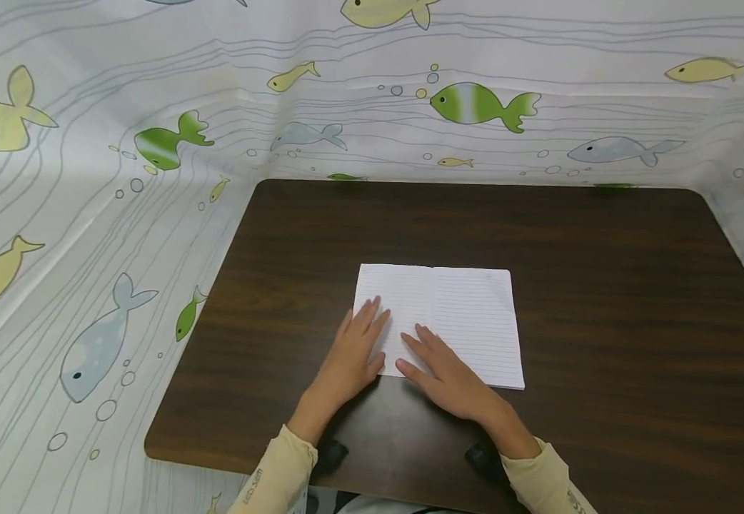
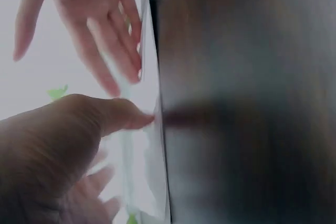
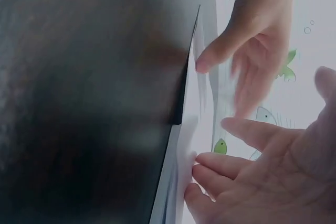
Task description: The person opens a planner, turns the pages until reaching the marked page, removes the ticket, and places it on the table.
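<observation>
Nearest, at the bottom of the head view, two cream sleeves come in over the worktop. Beyond them the left hand lies over the left page, its fingers stretched out and apart; the right hand reaches across the lower part of the fold, fingers likewise extended, with their tips over the left page. Neither is clamped on anything, and the two do not touch. The notebook, spread to ruled pages, sits on the worktop under and just past the hands.

The step in hand looks like flattening or steadying the notebook. I judge the next move calls for light, even pressure near the fold, with the pages kept from creasing; turning a page would instead need a fingertip under an edge.

The head view gives the layout but hides the undersides. The right wrist view, low and side-on, shows the left thumb's tip at the paper's near edge, right fingertips meeting the paper, and a dark wedge beneath part of it; cover or shadow, I cannot tell. The left wrist view shows the right palm, with the worktop blurred.

Farthest off, a white cloth printed with fish rises behind the worktop.
</observation>
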A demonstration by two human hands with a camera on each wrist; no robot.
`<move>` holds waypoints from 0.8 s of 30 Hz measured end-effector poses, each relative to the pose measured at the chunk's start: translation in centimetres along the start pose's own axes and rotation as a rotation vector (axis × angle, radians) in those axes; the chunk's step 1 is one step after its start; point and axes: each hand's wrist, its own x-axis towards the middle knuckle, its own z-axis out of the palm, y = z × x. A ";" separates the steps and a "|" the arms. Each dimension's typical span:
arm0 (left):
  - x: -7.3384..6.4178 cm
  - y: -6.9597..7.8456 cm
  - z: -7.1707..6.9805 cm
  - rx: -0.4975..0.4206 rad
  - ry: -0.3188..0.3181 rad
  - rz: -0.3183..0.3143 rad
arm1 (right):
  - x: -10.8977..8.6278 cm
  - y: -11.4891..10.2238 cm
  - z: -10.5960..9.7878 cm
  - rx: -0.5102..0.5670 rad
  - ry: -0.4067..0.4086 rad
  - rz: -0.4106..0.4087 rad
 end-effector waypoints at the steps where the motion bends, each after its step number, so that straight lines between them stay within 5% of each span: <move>1: 0.1 0.3 0.2 -0.026 -0.049 0.026 | 0.0 0.1 0.0 0.002 0.006 0.001; 6: 0.7 1.3 1.2 -0.077 -0.235 0.037 | -0.4 0.8 -0.4 -0.016 0.112 0.005; 11: 1.0 1.6 1.7 -0.017 -0.258 0.019 | -1.5 2.8 -1.9 -0.178 0.395 0.059; 14: 1.0 1.5 1.7 -0.023 -0.256 0.019 | -2.3 4.1 -3.1 -0.262 0.496 0.132; 19: 0.9 1.1 1.6 -0.063 -0.252 0.011 | -2.8 4.8 -3.6 -0.357 0.450 0.218; 24: 1.0 0.9 1.9 -0.116 -0.274 -0.006 | -2.2 4.3 -3.0 -0.392 0.369 0.200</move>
